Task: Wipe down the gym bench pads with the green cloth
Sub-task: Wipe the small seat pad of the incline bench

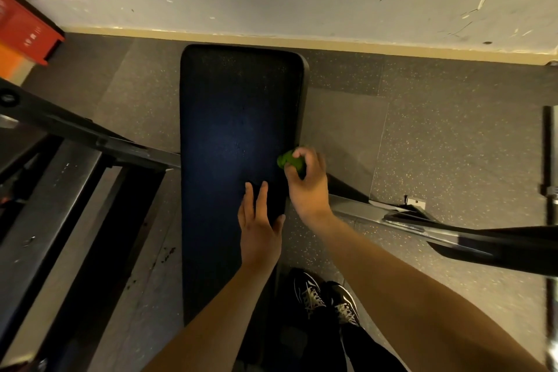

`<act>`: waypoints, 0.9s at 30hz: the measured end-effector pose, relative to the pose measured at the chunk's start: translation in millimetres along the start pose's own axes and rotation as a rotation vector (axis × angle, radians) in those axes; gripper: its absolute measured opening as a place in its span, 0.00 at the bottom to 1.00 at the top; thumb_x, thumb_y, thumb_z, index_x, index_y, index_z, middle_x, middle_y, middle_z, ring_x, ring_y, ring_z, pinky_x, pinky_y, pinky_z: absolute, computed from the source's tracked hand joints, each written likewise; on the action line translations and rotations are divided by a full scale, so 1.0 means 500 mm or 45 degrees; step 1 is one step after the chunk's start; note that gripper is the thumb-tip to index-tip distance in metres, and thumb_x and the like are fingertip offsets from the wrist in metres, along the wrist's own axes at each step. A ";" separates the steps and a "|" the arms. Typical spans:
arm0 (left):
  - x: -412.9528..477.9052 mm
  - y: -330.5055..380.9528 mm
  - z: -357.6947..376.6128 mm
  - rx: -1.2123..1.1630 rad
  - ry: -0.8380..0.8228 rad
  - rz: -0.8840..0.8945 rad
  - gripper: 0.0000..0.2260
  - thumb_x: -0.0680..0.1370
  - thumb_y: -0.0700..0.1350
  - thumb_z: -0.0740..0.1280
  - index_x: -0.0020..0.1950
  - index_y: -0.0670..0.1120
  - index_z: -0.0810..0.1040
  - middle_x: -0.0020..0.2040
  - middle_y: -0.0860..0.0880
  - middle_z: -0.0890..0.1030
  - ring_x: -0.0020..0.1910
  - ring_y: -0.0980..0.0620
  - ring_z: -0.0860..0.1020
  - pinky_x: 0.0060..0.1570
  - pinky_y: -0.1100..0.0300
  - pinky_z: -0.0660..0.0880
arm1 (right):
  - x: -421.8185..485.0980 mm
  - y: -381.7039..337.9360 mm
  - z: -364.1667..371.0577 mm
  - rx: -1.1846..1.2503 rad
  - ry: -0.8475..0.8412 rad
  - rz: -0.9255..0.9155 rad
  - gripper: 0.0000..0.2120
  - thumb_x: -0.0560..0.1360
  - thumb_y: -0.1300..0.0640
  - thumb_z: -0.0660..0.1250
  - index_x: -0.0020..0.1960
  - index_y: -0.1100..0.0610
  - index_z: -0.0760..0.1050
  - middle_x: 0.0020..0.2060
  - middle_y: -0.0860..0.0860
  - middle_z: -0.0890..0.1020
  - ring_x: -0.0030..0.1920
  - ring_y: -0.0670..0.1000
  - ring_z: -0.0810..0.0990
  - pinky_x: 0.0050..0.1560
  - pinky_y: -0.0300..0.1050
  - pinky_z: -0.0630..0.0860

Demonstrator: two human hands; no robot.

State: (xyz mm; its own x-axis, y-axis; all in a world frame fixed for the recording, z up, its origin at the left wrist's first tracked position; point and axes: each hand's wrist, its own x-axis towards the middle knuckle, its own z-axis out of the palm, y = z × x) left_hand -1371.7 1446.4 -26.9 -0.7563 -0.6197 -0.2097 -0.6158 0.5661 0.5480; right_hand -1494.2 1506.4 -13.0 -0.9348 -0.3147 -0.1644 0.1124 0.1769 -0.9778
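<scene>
Head view: the right hand pinches the bunched green cloth at the bench pad's right edge; the left hand lies spread on the pad. Wiping seems barely begun; next, press the cloth flat and sweep across the pad.

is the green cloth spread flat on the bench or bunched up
Bunched up. The green cloth is a small wad gripped in the right hand at the right edge of the bench pad, with only a lump showing past the fingers.
</scene>
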 end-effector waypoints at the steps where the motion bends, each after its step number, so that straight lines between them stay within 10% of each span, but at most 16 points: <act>1: 0.000 -0.001 0.000 0.000 0.000 -0.011 0.37 0.80 0.48 0.68 0.80 0.63 0.48 0.81 0.60 0.41 0.80 0.51 0.46 0.64 0.55 0.67 | -0.016 0.017 0.001 0.014 -0.029 0.047 0.10 0.78 0.59 0.67 0.53 0.46 0.71 0.54 0.45 0.70 0.50 0.33 0.74 0.45 0.29 0.73; 12: -0.006 0.003 -0.007 0.050 -0.041 0.015 0.37 0.81 0.45 0.65 0.81 0.62 0.45 0.81 0.58 0.38 0.80 0.50 0.44 0.66 0.53 0.70 | -0.069 0.059 -0.006 0.210 -0.071 0.338 0.06 0.78 0.60 0.68 0.52 0.50 0.75 0.53 0.50 0.78 0.53 0.47 0.79 0.58 0.45 0.78; 27: -0.008 -0.020 -0.002 0.111 -0.019 0.107 0.42 0.80 0.44 0.67 0.78 0.66 0.40 0.81 0.58 0.36 0.80 0.50 0.43 0.66 0.53 0.68 | -0.095 0.051 0.036 0.079 0.043 0.196 0.07 0.78 0.60 0.67 0.54 0.51 0.72 0.53 0.40 0.70 0.49 0.33 0.73 0.43 0.26 0.71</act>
State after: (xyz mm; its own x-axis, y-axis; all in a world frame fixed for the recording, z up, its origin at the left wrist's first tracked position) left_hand -1362.5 1442.8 -30.8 -0.8089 -0.5601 -0.1786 -0.5664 0.6611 0.4921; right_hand -1441.1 1509.2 -32.4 -0.9158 -0.2563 -0.3093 0.2747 0.1624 -0.9477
